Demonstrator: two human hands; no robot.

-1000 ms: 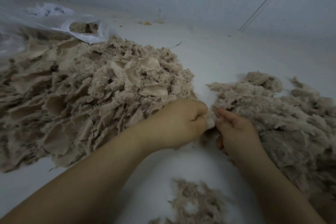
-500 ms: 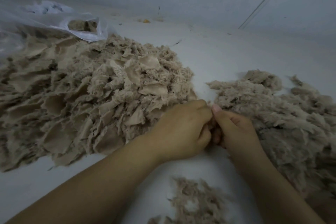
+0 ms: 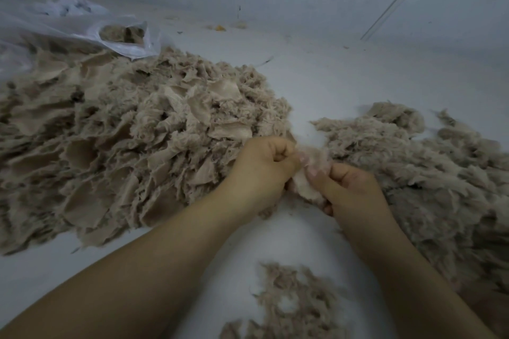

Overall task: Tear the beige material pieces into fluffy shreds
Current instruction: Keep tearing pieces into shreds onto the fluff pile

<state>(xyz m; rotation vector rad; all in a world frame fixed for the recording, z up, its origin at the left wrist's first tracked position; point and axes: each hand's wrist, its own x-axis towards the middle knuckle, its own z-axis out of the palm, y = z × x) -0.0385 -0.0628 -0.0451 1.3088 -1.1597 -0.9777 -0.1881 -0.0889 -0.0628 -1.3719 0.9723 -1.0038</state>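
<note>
Both beige heaps (image 3: 115, 146) run off frame.

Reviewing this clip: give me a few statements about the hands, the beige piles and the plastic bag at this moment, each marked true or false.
1. Both hands hold one beige piece between them. True: the left hand and the right hand each grip it.
2. The pile of untorn pieces lies on the person's right. False: it lies on the left; the fluffy shreds lie on the right.
3. A clear plastic bag lies beyond the left pile. True.
4. The plastic bag is empty. False: beige material shows inside its opening.
5. A small clump of shreds lies on the white surface near the forearms. True.
</note>
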